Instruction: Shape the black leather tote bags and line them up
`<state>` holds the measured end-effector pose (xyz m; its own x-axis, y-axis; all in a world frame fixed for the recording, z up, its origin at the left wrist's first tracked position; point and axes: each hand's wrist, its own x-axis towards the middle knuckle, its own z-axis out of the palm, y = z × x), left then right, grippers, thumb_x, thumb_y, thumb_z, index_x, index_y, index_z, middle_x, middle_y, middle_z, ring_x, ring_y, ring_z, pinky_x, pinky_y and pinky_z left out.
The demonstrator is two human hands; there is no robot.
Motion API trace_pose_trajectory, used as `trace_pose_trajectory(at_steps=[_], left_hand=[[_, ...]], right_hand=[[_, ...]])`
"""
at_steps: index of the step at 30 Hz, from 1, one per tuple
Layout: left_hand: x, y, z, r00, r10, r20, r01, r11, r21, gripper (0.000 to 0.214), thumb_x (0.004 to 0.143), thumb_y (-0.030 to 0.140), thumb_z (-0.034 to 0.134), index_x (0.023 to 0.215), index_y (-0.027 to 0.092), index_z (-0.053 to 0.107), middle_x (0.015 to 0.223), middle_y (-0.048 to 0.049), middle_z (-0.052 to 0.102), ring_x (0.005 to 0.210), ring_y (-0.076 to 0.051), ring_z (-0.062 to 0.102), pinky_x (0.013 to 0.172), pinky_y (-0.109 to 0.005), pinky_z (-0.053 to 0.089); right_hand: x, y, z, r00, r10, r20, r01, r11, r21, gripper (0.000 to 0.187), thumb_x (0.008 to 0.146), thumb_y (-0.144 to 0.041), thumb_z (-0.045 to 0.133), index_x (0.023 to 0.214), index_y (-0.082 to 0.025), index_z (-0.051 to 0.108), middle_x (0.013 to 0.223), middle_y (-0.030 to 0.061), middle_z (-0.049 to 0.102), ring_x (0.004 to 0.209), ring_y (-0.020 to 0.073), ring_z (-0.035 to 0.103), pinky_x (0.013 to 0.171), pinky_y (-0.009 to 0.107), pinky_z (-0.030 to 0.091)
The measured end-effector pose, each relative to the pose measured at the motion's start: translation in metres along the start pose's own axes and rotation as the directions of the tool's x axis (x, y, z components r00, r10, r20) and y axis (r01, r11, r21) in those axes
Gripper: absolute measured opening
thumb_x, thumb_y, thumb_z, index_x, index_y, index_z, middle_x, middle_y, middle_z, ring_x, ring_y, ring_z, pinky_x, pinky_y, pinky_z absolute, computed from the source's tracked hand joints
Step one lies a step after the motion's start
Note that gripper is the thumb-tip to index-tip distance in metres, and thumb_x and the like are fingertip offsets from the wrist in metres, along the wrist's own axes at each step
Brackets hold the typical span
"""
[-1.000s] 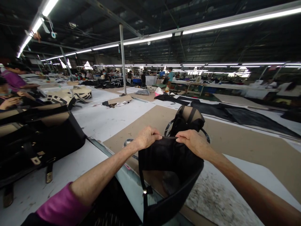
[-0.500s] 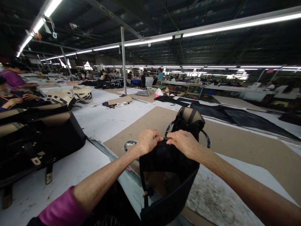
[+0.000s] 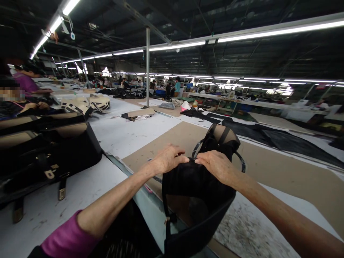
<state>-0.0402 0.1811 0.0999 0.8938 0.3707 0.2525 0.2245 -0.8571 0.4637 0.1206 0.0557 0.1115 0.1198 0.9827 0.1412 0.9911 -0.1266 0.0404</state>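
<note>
Both hands, left hand (image 3: 168, 159) and right hand (image 3: 216, 165), are pinching the black bag's (image 3: 196, 200) top edge over the table (image 3: 120, 136); fingertips are hiding behind fabric, bag bottom cut off.

Head-worn view, facing forward-down, close above bag (image 3: 196, 184)

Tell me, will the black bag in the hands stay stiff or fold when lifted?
Probably fairly stiff: the black bag keeps a curved open wall. Its top edge likely flexes somewhat, being gripped by the left hand and right hand.
</note>
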Motion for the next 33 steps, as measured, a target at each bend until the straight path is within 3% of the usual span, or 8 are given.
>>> trace_pose_trajectory(at_steps=[2, 4, 7, 13, 17, 24, 28, 33], left_hand=[[-0.010, -0.010, -0.011, 0.999, -0.036, -0.028, 0.036, 0.999, 0.023, 0.035, 0.072, 0.044, 0.054, 0.094, 0.019, 0.063, 0.093, -0.0043, 0.061, 0.095, -0.021, 0.048, 0.078, -0.026, 0.038], [-0.018, -0.020, -0.015, 0.995, -0.101, -0.018, 0.100, 0.994, -0.036, 0.031, 0.070, 0.040, 0.056, 0.091, 0.019, 0.064, 0.088, -0.0027, 0.061, 0.086, -0.019, 0.051, 0.071, -0.025, 0.039], [-0.024, -0.029, -0.009, 0.989, -0.149, 0.006, 0.147, 0.967, -0.207, 0.024, 0.071, 0.033, 0.052, 0.086, 0.017, 0.065, 0.077, 0.0005, 0.061, 0.070, -0.013, 0.052, 0.062, -0.021, 0.039], [-0.022, -0.030, 0.007, 0.987, -0.162, -0.006, 0.146, 0.904, -0.401, 0.023, 0.070, 0.030, 0.051, 0.079, 0.015, 0.066, 0.066, 0.0026, 0.058, 0.061, -0.010, 0.049, 0.055, -0.019, 0.035], [-0.020, -0.026, 0.009, 0.987, -0.159, 0.000, 0.145, 0.901, -0.408, 0.026, 0.071, 0.033, 0.050, 0.082, 0.016, 0.067, 0.061, 0.0036, 0.056, 0.056, -0.009, 0.045, 0.051, -0.018, 0.033], [-0.018, -0.015, 0.015, 0.983, -0.152, -0.107, 0.110, 0.940, -0.323, 0.021, 0.073, 0.024, 0.048, 0.079, 0.017, 0.067, 0.066, 0.0020, 0.060, 0.063, -0.010, 0.051, 0.058, -0.018, 0.037], [-0.021, -0.016, 0.016, 0.988, -0.058, -0.142, 0.016, 0.959, -0.283, 0.020, 0.076, 0.025, 0.046, 0.076, 0.017, 0.064, 0.072, 0.0011, 0.061, 0.068, -0.011, 0.052, 0.062, -0.018, 0.038], [-0.021, -0.019, 0.015, 0.991, -0.031, -0.128, -0.005, 0.963, -0.269, 0.021, 0.078, 0.027, 0.044, 0.075, 0.016, 0.062, 0.074, 0.0002, 0.060, 0.071, -0.011, 0.053, 0.066, -0.019, 0.039]], right_hand=[[0.000, 0.000, 0.000, 1.000, 0.021, 0.013, -0.021, 1.000, -0.008, 0.036, 0.088, -0.037, 0.033, 0.065, -0.020, 0.054, 0.063, 0.0003, 0.058, 0.061, 0.0121, 0.051, 0.057, 0.023, 0.029], [0.001, -0.002, -0.001, 0.999, 0.025, 0.030, -0.024, 1.000, -0.008, 0.032, 0.087, -0.036, 0.035, 0.068, -0.020, 0.055, 0.065, 0.0002, 0.058, 0.063, 0.0126, 0.052, 0.056, 0.023, 0.029], [0.006, -0.008, -0.003, 0.999, 0.003, 0.051, -0.004, 1.000, 0.021, 0.025, 0.084, -0.035, 0.041, 0.069, -0.021, 0.056, 0.069, -0.0005, 0.060, 0.067, 0.0132, 0.053, 0.057, 0.023, 0.030], [0.019, -0.028, -0.003, 0.994, -0.064, 0.092, 0.043, 0.975, 0.217, 0.020, 0.082, -0.033, 0.044, 0.071, -0.021, 0.057, 0.066, -0.0018, 0.057, 0.067, 0.0123, 0.050, 0.058, 0.022, 0.030], [0.024, -0.038, 0.003, 0.994, -0.081, 0.072, 0.062, 0.970, 0.234, 0.023, 0.083, -0.031, 0.041, 0.068, -0.020, 0.055, 0.061, -0.0017, 0.053, 0.061, 0.0113, 0.048, 0.055, 0.022, 0.028], [0.025, -0.043, 0.008, 0.995, -0.082, 0.055, 0.075, 0.990, 0.119, 0.022, 0.084, -0.025, 0.040, 0.067, -0.020, 0.054, 0.062, -0.0011, 0.054, 0.063, 0.0112, 0.048, 0.057, 0.022, 0.028], [0.020, -0.028, 0.000, 0.991, -0.056, 0.120, 0.046, 0.996, 0.077, 0.026, 0.085, -0.033, 0.039, 0.069, -0.020, 0.055, 0.066, -0.0003, 0.057, 0.066, 0.0125, 0.051, 0.058, 0.022, 0.029], [-0.003, 0.017, -0.012, 0.982, 0.056, 0.182, -0.067, 0.996, 0.055, 0.027, 0.085, -0.033, 0.038, 0.066, -0.020, 0.052, 0.067, -0.0007, 0.056, 0.065, 0.0123, 0.051, 0.058, 0.022, 0.030]])
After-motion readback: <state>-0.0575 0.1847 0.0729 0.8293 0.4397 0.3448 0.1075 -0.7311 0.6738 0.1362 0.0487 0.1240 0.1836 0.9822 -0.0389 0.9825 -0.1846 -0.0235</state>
